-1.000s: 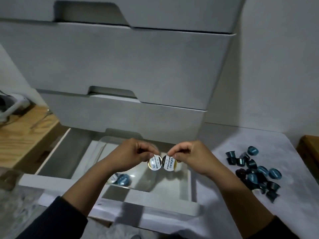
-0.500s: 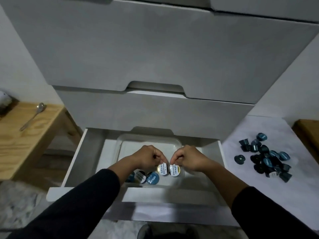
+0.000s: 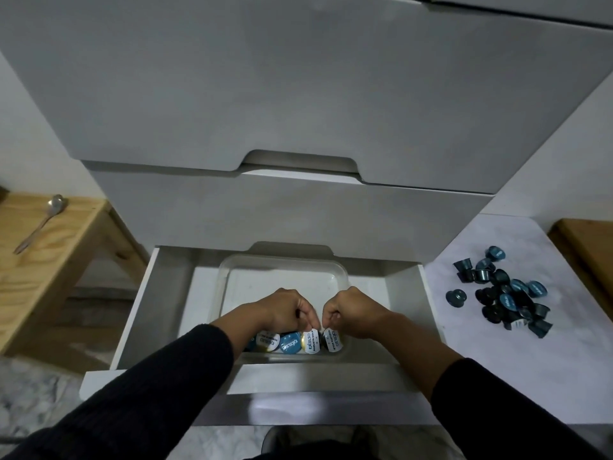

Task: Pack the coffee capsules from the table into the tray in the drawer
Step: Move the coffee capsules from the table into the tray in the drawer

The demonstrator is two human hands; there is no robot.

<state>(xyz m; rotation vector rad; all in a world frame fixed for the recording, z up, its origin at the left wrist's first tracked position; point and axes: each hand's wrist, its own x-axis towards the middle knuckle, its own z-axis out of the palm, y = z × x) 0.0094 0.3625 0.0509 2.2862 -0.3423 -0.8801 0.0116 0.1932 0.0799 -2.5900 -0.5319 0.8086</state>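
A clear plastic tray [image 3: 282, 262] sits in the open bottom drawer [image 3: 166, 310]. Along its near wall stands a row of capsules, foil lids facing me, among them a blue-lidded one [image 3: 289, 342]. My left hand [image 3: 285, 310] pinches a white-and-gold-lidded capsule [image 3: 311, 341] at the row's right. My right hand [image 3: 351, 310] pinches another white-lidded capsule [image 3: 333, 339] just beside it. Both capsules are low in the tray, at the near wall. A heap of dark blue capsules [image 3: 504, 297] lies on the white table [image 3: 497, 376] to the right.
Two shut grey drawers [image 3: 298, 111] rise above the open one. A wooden table [image 3: 43, 247] with a metal spoon [image 3: 41, 222] stands at the left. Another wooden surface [image 3: 587, 244] shows at the far right edge. One capsule [image 3: 456, 298] lies apart from the heap.
Both hands have lowered their capsules from above the drawer into the tray, down to the row at its near wall. The view has tilted down and closer.
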